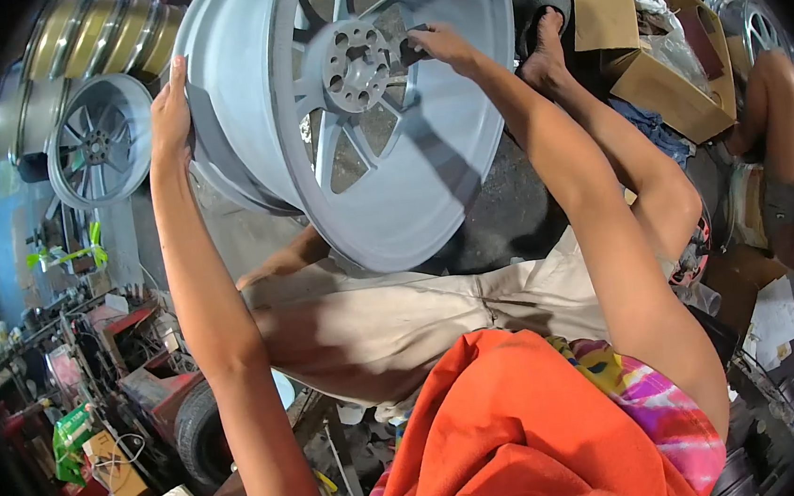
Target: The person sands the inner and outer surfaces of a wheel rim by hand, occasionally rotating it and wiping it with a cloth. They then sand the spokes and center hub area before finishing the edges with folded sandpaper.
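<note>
A large grey wheel rim [410,185] is tilted up in front of my knees, its spokes and hub [355,66] facing me. My left hand [171,112] grips the rim's outer edge on the left, fingers behind it. Inside the rim, beside the hub, my right hand [441,46] is closed on a small dark pad [412,48], held close against the spokes. What the pad is made of I cannot tell. A shadow of my arm falls across the rim's inner wall.
Stacked rims [104,33] and a grey spoked wheel [97,142] stand at the left. A cardboard box [607,7] of plastic and scraps sits at the upper right, near another person's leg [776,101]. Tools and a tire [204,435] crowd the lower left.
</note>
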Available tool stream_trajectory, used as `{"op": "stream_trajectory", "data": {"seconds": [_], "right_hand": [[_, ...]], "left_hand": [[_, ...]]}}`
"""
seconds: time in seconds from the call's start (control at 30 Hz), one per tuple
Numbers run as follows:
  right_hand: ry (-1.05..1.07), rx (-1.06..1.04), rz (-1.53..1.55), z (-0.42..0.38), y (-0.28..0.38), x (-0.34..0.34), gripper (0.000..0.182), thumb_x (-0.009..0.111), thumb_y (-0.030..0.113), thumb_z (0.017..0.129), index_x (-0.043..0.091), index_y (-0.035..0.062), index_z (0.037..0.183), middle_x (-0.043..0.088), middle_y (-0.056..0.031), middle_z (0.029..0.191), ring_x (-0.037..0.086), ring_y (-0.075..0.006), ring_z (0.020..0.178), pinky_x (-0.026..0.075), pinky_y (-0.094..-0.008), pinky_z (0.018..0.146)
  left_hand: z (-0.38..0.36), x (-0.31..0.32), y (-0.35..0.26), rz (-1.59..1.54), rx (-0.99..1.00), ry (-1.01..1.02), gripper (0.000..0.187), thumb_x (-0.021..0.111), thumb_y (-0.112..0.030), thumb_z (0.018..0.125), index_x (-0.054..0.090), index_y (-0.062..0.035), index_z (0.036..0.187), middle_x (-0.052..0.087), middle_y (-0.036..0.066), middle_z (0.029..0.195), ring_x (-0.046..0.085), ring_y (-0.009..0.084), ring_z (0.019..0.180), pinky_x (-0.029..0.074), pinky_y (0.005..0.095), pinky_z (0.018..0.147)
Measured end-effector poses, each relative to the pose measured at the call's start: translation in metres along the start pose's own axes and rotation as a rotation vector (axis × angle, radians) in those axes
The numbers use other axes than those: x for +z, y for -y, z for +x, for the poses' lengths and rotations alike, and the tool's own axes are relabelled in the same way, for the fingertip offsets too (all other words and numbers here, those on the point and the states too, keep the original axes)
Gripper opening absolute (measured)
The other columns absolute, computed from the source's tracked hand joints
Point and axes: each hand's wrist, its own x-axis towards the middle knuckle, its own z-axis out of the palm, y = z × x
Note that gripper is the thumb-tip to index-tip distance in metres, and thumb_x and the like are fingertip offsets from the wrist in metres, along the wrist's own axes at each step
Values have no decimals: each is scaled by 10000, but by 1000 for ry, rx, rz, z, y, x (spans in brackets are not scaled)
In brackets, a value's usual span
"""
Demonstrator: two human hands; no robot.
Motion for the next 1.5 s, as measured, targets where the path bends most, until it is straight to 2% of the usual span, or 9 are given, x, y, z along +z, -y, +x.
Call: {"op": "stream_trajectory", "data": {"seconds": [0.07, 0.17, 0.33, 0.57, 0.73, 0.8, 0.97, 1.23, 1.5], "right_hand": [[48, -36, -102, -2, 3, -4, 398, 667, 363, 825, 742, 2, 974, 678, -61, 851, 646, -232, 815, 518, -362, 766], [74, -581, -550, -20, 62, 3, 436, 639, 396, 812, 754, 16, 993, 619, -180, 1200, 616, -372, 1089, 503, -413, 951], [205, -877, -800, -32, 117, 37, 331, 653, 307, 771, 744, 8, 877, 597, -152, 1219, 594, -327, 1108, 492, -418, 966], [469, -1370, -1160, -88, 122, 75, 229, 708, 263, 695, 755, 59, 789, 594, -111, 1239, 575, -250, 1163, 352, -462, 1133], [735, -1108, -1339, -118, 108, 72, 208, 734, 287, 766, 719, 87, 823, 685, -105, 1040, 649, -301, 1005, 435, -458, 1023], [294, -1075, -722, -108, 118, 59, 186, 690, 244, 824, 724, 84, 914, 686, -72, 958, 658, -305, 1010, 440, -492, 1040], [-107, -989, -824, -36, 124, 47, 200, 686, 254, 855, 711, 120, 1001, 652, -78, 1004, 637, -305, 988, 499, -447, 860], [457, -1430, -1576, -100, 121, 89, 141, 623, 167, 845, 762, 182, 826, 635, 35, 1131, 555, -151, 1181, 339, -450, 1149], [10, -1206, -1020, -71, 111, 87, 260, 682, 179, 764, 744, 172, 1017, 632, 7, 1143, 553, -194, 1180, 376, -426, 1089]], "left_hand": [[-3, 4, -4, 19, 23, -31, 700, 593, -529, 983, 609, 112, 1265, 680, 145, 1135, 642, 171, 997, 503, 289, 888], [4, 2, -4, -36, -35, 36, 716, 596, -525, 984, 587, 119, 1297, 672, 152, 1164, 633, 183, 1031, 495, 294, 909], [4, 5, -5, 51, -20, -18, 631, 575, -508, 1000, 639, 64, 1257, 694, 104, 1089, 655, 137, 899, 526, 275, 785], [11, -1, 2, -29, -3, 64, 765, 607, -533, 974, 541, 138, 1334, 628, 184, 1249, 604, 208, 1116, 473, 318, 972], [4, 2, 0, -9, -49, 24, 756, 610, -533, 973, 552, 135, 1323, 634, 182, 1235, 609, 204, 1095, 483, 317, 956], [9, 0, 7, -20, 25, -8, 629, 588, -518, 989, 651, 62, 1222, 703, 100, 1031, 662, 144, 837, 536, 282, 742], [6, 2, -2, -19, -22, 42, 686, 614, -534, 970, 629, 95, 1244, 686, 136, 1106, 646, 165, 963, 513, 303, 864], [5, 3, -3, -51, -21, 56, 695, 614, -520, 974, 602, 101, 1287, 677, 144, 1165, 649, 169, 990, 509, 291, 882], [4, 7, -9, -38, -29, 48, 682, 605, -503, 984, 587, 94, 1312, 666, 147, 1198, 636, 165, 1037, 498, 299, 916]]}}
